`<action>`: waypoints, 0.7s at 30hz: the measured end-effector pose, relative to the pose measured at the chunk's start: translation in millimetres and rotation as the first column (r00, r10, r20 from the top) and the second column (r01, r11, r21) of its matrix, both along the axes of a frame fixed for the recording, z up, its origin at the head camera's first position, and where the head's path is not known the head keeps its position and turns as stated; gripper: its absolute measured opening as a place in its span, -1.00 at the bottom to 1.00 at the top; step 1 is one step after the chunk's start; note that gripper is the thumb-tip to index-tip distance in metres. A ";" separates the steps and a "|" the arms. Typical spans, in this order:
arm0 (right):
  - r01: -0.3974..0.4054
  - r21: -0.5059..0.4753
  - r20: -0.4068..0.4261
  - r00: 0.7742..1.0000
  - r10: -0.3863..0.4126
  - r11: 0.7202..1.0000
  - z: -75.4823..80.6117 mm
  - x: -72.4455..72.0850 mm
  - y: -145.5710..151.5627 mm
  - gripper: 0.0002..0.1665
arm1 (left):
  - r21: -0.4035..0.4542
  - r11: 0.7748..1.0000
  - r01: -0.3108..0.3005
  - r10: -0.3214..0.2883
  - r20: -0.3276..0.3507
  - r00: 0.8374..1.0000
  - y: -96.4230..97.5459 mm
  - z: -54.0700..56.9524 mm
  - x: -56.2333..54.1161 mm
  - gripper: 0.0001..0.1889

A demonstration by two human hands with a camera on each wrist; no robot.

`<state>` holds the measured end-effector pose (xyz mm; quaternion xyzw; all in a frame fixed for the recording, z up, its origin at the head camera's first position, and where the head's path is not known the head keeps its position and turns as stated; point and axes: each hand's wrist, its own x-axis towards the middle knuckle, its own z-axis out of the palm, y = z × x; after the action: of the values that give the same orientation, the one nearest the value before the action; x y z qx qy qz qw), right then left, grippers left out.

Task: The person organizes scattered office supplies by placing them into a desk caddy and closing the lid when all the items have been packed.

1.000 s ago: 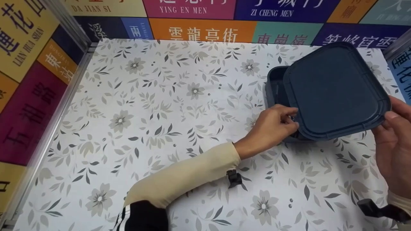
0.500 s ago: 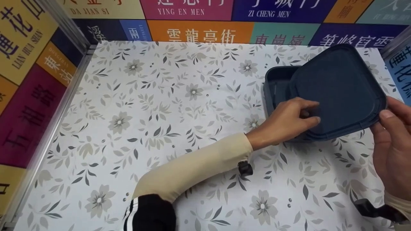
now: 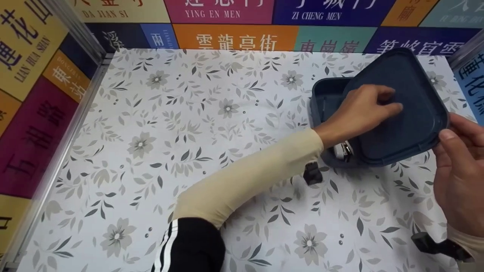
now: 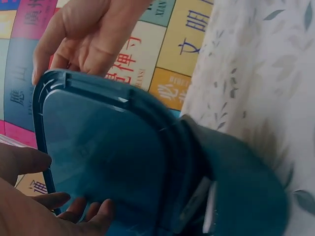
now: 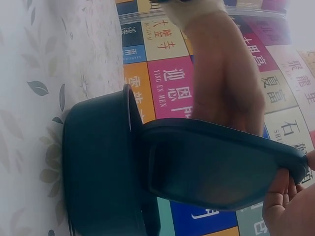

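Observation:
A dark blue lunch box (image 3: pixel 319 113) stands on the table at the right, partly covered by its tilted lid (image 3: pixel 412 124). My right hand (image 3: pixel 459 177) pinches the lid at its near right corner, thumb on top; the right wrist view shows the same grip with the lid raised at a slant from the box (image 5: pixel 98 167). Over the lid's upper face hovers my left hand (image 3: pixel 365 111), thumb and fingers apart with nothing seen between them. A small white and metal thing (image 3: pixel 343 151) shows inside the box's near left corner; its kind is unclear. The lid hides most of the inside.
A white floral cloth (image 3: pixel 227 143) covers the table. Panels with coloured lettering (image 3: pixel 238 37) stand along the back, with another panel (image 3: pixel 34 94) at the left. Dark wrist mounts (image 3: pixel 313 173) sit on both forearms.
My left hand has moved from the box's near left edge up and right over the lid, uncovering the small white and metal thing. The lid has shifted slightly left with my right hand.

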<state>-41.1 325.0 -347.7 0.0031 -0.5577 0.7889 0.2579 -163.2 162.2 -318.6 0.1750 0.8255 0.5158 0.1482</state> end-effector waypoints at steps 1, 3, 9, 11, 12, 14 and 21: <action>0.003 0.007 -0.004 1.000 -0.003 1.000 -0.4 0.0 -1.0 -0.55 | -0.010 1.000 -0.008 0.008 -0.001 1.000 2.5 3.3 -2.1 -0.53; 0.005 -0.010 -0.014 1.000 -0.005 1.000 -0.7 0.0 -3.1 -0.55 | -0.036 0.999 -0.010 0.010 -0.012 1.000 6.8 10.0 -5.1 -0.55; 0.004 0.027 0.018 1.000 -0.004 1.000 0.8 0.1 -6.9 -0.57 | -0.105 0.994 0.015 -0.022 -0.068 0.997 12.3 27.1 -7.3 -0.84; -0.006 0.055 0.015 1.000 0.005 0.998 0.3 -0.2 -7.4 -0.57 | -0.122 0.992 0.015 -0.026 -0.088 0.996 12.4 29.8 -7.8 -0.82; -0.013 0.056 0.004 1.000 0.013 0.998 -0.3 -0.7 -8.0 -0.57 | -0.126 0.992 0.014 -0.026 -0.096 0.995 12.4 30.6 -8.2 -0.77; -0.037 0.048 -0.037 0.999 0.038 0.998 -1.8 -2.2 -9.2 -0.56 | -0.130 0.991 0.006 -0.019 -0.104 0.994 12.3 31.7 -9.3 -0.72; -0.064 0.077 -0.121 0.990 0.073 0.995 -3.9 -5.0 -14.5 -0.56 | -0.160 0.986 -0.055 0.040 -0.099 0.994 12.0 35.9 -15.6 -0.78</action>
<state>-46.1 310.5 -351.6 0.0806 -0.5685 0.7749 0.2642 -178.8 174.2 -282.7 0.1671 0.8747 0.4414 0.1101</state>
